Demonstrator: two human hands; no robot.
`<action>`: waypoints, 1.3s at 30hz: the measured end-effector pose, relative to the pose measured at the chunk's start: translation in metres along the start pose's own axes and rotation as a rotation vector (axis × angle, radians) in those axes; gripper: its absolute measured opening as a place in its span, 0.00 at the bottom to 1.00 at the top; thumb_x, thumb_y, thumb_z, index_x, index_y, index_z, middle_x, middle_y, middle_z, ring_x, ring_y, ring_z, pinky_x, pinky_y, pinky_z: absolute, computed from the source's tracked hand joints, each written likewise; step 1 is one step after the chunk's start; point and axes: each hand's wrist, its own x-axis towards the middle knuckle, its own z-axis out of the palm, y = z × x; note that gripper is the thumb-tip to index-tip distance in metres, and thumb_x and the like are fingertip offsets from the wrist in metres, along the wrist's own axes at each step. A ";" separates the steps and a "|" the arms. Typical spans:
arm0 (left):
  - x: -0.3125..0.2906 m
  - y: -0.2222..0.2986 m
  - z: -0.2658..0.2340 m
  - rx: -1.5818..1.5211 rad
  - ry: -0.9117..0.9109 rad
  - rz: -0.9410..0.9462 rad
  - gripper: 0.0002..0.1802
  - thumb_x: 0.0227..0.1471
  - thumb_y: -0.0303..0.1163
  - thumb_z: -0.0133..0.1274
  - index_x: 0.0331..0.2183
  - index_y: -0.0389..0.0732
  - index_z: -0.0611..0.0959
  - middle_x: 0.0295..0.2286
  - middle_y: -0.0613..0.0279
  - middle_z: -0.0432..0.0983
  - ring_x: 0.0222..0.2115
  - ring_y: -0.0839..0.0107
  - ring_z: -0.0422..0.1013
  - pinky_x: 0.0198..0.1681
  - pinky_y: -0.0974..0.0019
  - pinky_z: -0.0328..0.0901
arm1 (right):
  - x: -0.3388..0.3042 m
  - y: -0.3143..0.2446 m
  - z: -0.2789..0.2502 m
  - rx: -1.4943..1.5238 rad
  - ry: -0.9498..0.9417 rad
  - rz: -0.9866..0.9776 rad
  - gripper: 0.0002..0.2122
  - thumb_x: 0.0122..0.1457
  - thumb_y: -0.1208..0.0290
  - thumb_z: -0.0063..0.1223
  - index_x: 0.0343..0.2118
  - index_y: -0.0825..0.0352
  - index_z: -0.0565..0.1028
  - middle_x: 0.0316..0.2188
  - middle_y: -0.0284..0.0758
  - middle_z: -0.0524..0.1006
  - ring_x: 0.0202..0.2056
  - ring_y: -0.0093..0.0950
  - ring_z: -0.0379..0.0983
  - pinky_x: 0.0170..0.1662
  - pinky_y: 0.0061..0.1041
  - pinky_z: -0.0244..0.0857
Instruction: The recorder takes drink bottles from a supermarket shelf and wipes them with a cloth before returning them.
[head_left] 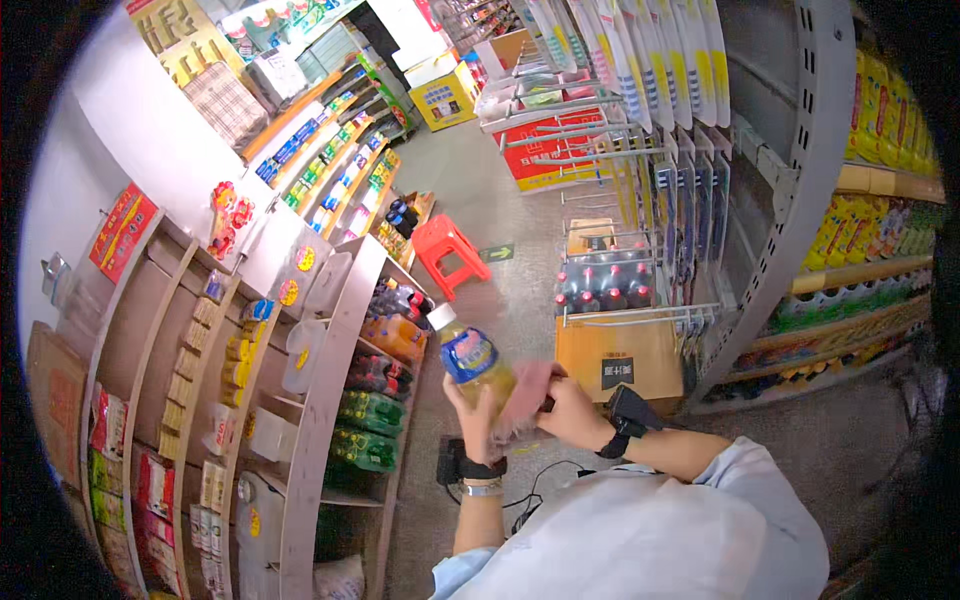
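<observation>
In my left hand (474, 418) is a large plastic bottle (466, 352) with a white cap, a blue label and yellowish liquid, tilted with its cap toward the upper left. My fingers wrap round its lower part. A pink cloth (527, 399) is gripped in my right hand (574, 417), against or close beside the bottle's lower right side. The cloth is smeared by motion, so its contact with the bottle is hard to make out. Dark straps with small devices circle both wrists.
At the left stands a shelf unit (335, 415) with packets and several drink bottles. A red plastic stool (447, 257) is ahead on the floor. To the right are a wire rack (640, 150), shrink-wrapped dark bottles (603, 282) and a cardboard box (590, 355). Black cables (535, 497) lie near my feet.
</observation>
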 end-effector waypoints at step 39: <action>-0.019 0.005 0.022 -0.070 -0.173 -0.028 0.11 0.51 0.37 0.39 0.35 0.42 0.62 0.33 0.65 0.63 0.36 0.75 0.60 0.41 0.69 0.55 | 0.007 -0.002 -0.020 0.186 -0.012 0.202 0.18 0.35 0.71 0.59 0.30 0.73 0.69 0.27 0.40 0.72 0.31 0.27 0.70 0.33 0.25 0.62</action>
